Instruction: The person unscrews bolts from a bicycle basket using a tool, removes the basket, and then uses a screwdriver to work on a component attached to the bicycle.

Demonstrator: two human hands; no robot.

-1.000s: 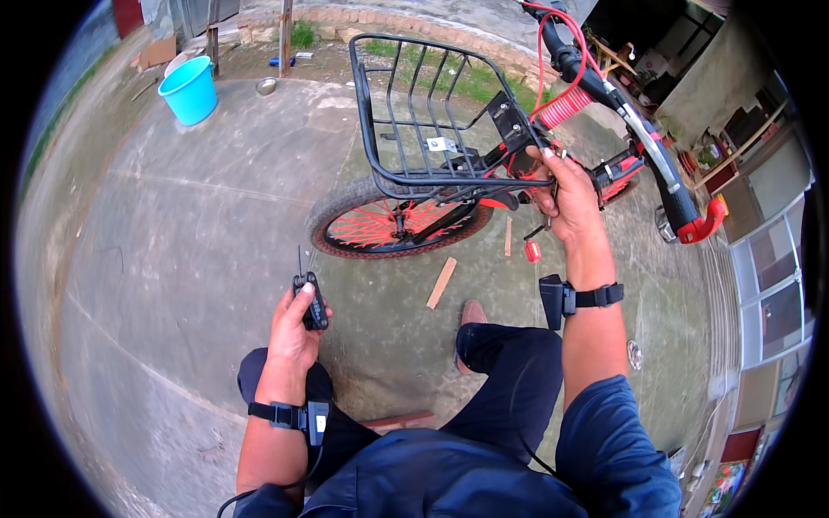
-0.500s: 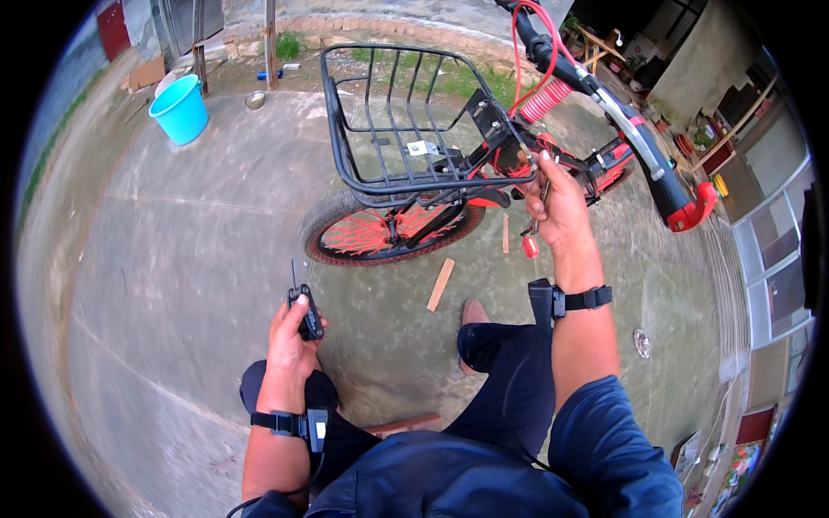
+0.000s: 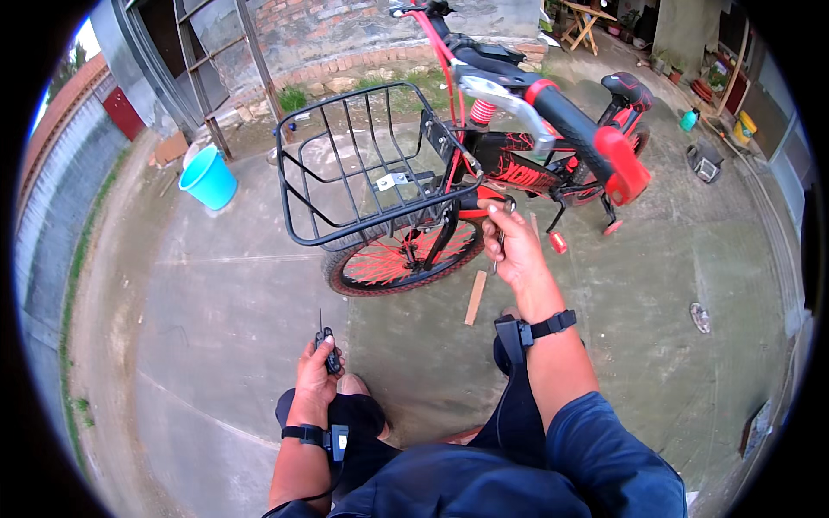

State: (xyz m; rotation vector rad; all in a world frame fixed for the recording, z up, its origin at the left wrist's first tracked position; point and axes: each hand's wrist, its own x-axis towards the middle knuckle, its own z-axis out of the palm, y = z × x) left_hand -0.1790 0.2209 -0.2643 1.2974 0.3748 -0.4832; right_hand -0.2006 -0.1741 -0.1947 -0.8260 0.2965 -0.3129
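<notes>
My left hand (image 3: 319,367) is closed around a black folding hex key set (image 3: 327,352), with one thin key sticking up from it. My right hand (image 3: 515,249) grips a small metal wrench (image 3: 512,207), partly hidden by my fingers. That hand is just right of the front wheel (image 3: 406,259) and below the near right corner of a black wire basket (image 3: 363,226). The basket is mounted at the front of a black and red bicycle (image 3: 527,173). A silvery bracket (image 3: 391,180) shows in the basket's bottom.
The handlebar (image 3: 574,116) with its red-ended grip juts out above my right hand. A flat wooden strip (image 3: 475,298) lies on the concrete below the bike. A blue bucket (image 3: 208,179) stands at far left. A dark bag-like object (image 3: 705,162) and yellow container (image 3: 744,128) are at far right.
The view has swung, so more of the bicycle shows. My right hand has come down and away from the basket's corner, still holding the wrench. My left hand keeps the hex key set.
</notes>
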